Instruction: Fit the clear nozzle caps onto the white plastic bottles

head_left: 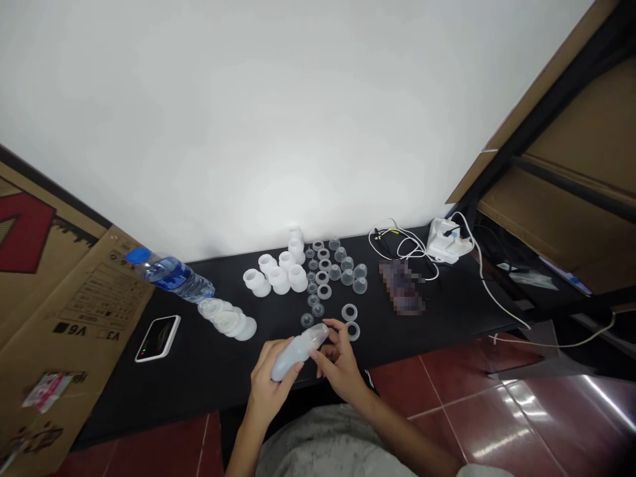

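Note:
My left hand (267, 377) is wrapped around the milky white body of a baby bottle (291, 356), which is held tilted above the table's front edge. At its upper right end sits a clear domed cap (317, 334), and the fingers of my right hand (342, 366) are closed around it. Just beyond my hands lie two translucent rings (350, 312) and several small clear nipples (307, 320). Farther back are a column of more rings and a cluster of clear domed caps (346, 276). Several white bottle bodies (277, 279) stand to the left of these.
Assembled bottles (228, 320) stand grouped on the left of the black table (199, 384). Nearby are a water bottle (173, 278) and a white-edged device (158, 338). A pixelated object (401, 287), white cables and a power strip (446, 242) lie right. Cardboard boxes (84, 305) flank the left.

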Motion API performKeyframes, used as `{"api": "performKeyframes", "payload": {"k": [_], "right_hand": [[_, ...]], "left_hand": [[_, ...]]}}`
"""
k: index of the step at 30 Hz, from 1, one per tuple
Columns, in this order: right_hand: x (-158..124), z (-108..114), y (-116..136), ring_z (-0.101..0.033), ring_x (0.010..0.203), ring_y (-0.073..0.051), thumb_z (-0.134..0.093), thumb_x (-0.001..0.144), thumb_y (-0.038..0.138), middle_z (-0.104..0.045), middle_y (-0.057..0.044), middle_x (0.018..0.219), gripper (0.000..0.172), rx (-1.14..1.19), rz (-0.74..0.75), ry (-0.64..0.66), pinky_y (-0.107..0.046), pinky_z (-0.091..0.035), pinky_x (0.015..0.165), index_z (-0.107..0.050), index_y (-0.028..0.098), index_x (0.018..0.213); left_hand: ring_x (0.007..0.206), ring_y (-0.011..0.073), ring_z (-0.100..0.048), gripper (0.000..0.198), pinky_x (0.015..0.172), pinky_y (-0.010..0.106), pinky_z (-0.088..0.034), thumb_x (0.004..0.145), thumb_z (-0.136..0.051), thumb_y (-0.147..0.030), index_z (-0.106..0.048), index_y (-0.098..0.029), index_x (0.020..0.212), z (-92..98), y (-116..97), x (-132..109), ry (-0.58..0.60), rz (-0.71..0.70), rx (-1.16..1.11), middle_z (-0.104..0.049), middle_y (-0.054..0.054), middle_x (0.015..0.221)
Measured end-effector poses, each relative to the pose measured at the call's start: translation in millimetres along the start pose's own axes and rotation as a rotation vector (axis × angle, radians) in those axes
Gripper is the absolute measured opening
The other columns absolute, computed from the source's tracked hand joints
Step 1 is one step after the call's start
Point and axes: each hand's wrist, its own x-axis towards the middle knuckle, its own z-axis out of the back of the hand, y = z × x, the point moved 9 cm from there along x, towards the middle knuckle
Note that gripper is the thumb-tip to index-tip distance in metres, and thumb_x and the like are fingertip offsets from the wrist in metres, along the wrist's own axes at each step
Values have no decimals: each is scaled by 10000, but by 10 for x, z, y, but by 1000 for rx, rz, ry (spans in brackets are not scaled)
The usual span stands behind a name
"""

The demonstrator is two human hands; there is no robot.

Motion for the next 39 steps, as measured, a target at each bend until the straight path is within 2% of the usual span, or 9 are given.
{"api": "performKeyframes", "payload": {"k": [6, 10, 19, 21, 24, 26, 30, 33, 39], "right_hand": [[49, 110, 19, -532, 570, -98, -882, 893, 463, -682, 14, 949, 438, -120, 30, -13, -221, -446, 490, -644, 269, 1204], [42, 83, 42, -519, 572, -119, -887, 886, 493, -643, 44, 825, 462, -141, 26, 37, -242, -421, 522, -650, 265, 1210], [23, 70, 12, -448, 521, -69, -926, 816, 452, -699, 10, 937, 443, -146, 45, -111, -201, -320, 452, -612, 240, 1046], [38, 19, 63, -483, 521, -84, -938, 805, 444, -687, 27, 843, 458, -186, 58, -68, -209, -370, 462, -655, 229, 1095], [47, -160, 171, -561, 535, -121, -890, 882, 428, -658, 52, 698, 437, -289, 101, 152, -245, -482, 539, -728, 226, 1234], [38, -226, 238, -605, 566, -128, -822, 953, 397, -744, 11, 808, 400, -353, 156, 255, -265, -528, 593, -738, 243, 1313], [36, -191, 237, -652, 593, -140, -678, 1051, 339, -808, -33, 889, 158, -450, 192, 288, -266, -522, 597, -795, 233, 1060], [27, -173, 176, -667, 595, -151, -644, 1069, 323, -781, -17, 767, 222, -505, 167, 313, -258, -510, 604, -766, 222, 913], [57, -151, 195, -682, 624, -160, -642, 1069, 321, -771, -14, 739, 225, -520, 182, 268, -253, -513, 629, -735, 218, 892]], "left_hand": [[1071, 305, -731, 478, 967, 449, -590, 943, -838, -297, -733, -288, 1409, -27, -73, -16, -40, -131, 102, -814, 86, 1197], [1047, 305, -732, 478, 970, 463, -563, 944, -838, -262, -732, -297, 1409, -7, -31, -75, -102, -172, 193, -827, 82, 1213], [1038, 306, -758, 521, 946, 462, -586, 930, -834, -168, -704, -256, 1426, 2, -72, -190, -207, -247, 273, -835, 109, 1220], [1051, 297, -771, 456, 950, 449, -598, 942, -825, -187, -714, -235, 1381, 21, -91, -173, -246, -220, 264, -831, 113, 1215], [1093, 282, -776, 360, 973, 424, -614, 976, -799, -271, -714, -211, 1320, 89, -44, -116, -316, -54, 223, -807, 118, 1230], [1082, 272, -772, 353, 957, 402, -622, 981, -798, -356, -711, -204, 1287, 131, 22, -83, -348, 95, 209, -785, 117, 1215], [1043, 275, -741, 355, 936, 401, -616, 952, -823, -445, -726, -207, 1195, 169, 24, -44, -365, 190, 273, -739, 101, 1114], [1038, 272, -732, 335, 943, 402, -611, 959, -816, -443, -728, -205, 1177, 157, 46, -18, -348, 212, 301, -723, 99, 1094], [1114, 308, -766, 436, 973, 429, -622, 993, -767, -454, -672, -189, 1325, 89, 270, 201, -287, 305, 284, -770, 142, 1175]]}}
